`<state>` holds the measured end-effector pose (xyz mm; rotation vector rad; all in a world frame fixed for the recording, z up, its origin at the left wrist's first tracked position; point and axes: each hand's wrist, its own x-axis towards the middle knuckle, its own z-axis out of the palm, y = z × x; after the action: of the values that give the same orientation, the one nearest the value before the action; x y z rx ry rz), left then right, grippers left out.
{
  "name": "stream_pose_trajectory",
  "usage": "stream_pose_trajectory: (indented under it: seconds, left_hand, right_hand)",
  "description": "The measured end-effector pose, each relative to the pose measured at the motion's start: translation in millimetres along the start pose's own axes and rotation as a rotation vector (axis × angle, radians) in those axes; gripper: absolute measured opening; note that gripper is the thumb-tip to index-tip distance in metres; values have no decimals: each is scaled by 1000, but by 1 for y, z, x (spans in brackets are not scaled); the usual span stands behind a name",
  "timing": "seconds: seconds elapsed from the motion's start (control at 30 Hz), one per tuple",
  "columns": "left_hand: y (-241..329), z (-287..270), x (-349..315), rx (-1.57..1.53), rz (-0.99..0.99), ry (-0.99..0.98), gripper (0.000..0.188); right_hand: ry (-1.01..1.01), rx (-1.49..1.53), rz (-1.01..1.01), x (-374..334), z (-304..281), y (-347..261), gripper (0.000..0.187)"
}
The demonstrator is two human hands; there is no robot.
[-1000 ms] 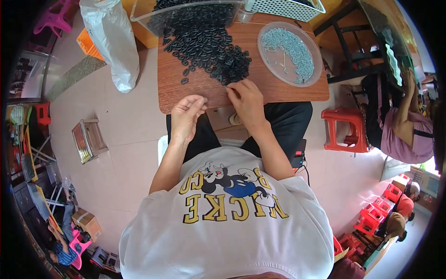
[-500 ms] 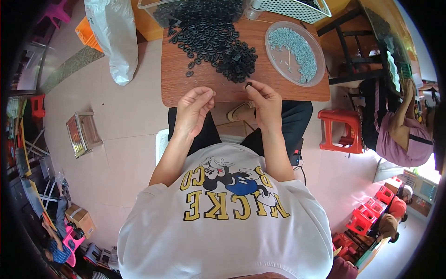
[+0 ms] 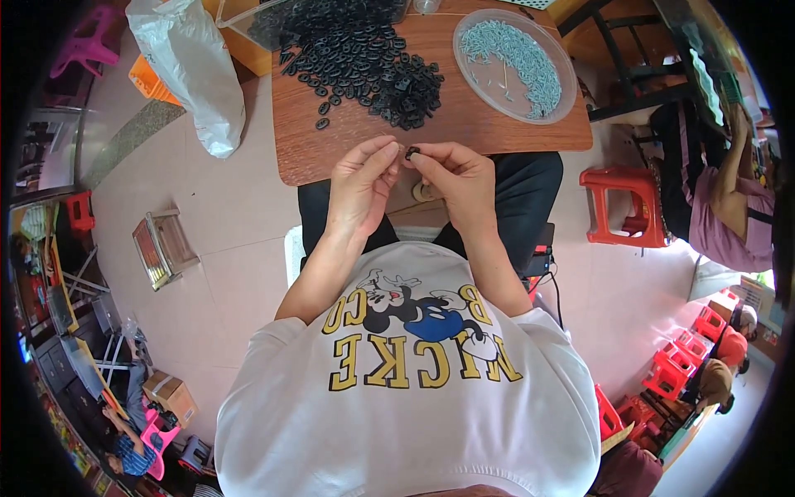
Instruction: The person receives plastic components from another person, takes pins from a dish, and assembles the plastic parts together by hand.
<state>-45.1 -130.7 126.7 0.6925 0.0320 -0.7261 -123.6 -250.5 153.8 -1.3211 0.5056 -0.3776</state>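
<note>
My right hand (image 3: pixel 454 176) pinches a small black plastic piece (image 3: pixel 411 153) between thumb and fingertips, just past the table's near edge. Close beside it, my left hand (image 3: pixel 363 178) is closed with its thumb against the fingers; whatever it holds is too small to make out. The fingertips of both hands nearly meet at the black piece. Beyond them on the brown wooden table (image 3: pixel 331 153) lies a heap of small black oval pieces (image 3: pixel 364 70). To the right stands a round clear tub (image 3: pixel 489 95) with many small pale blue-grey pin-like parts (image 3: pixel 542 74).
A clear bin (image 3: pixel 248 16) of black pieces stands at the table's far left. White sacking (image 3: pixel 195 79) leans left of the table. A red stool (image 3: pixel 625 207) and a seated person (image 3: pixel 729 207) are at the right. A small metal-framed stool (image 3: pixel 164 248) stands on the floor at left.
My right hand has brought the black piece leftward, and my left hand has moved right, so the fingertips are now close together. The whole view has shifted slightly.
</note>
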Motion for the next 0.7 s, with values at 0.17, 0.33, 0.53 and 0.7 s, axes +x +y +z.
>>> stream_pose_trajectory:
  seconds: [0.17,0.33,0.53,0.7]
  left_hand:
    - [-2,2,-5,1,3,13,14]
    - [-1,3,-9,-35,-21,28,13]
    - [0,1,-13,-20,-23,2,13]
    - [-3,-1,-16,9,30,18,13]
  right_hand:
    - [-9,-71,26,-2,-1,2,14]
    - [-10,-48,30,-5,0,1,14]
    - [-11,-4,36,-7,2,3,14]
    - [-6,-62,18,-10,3,6,15]
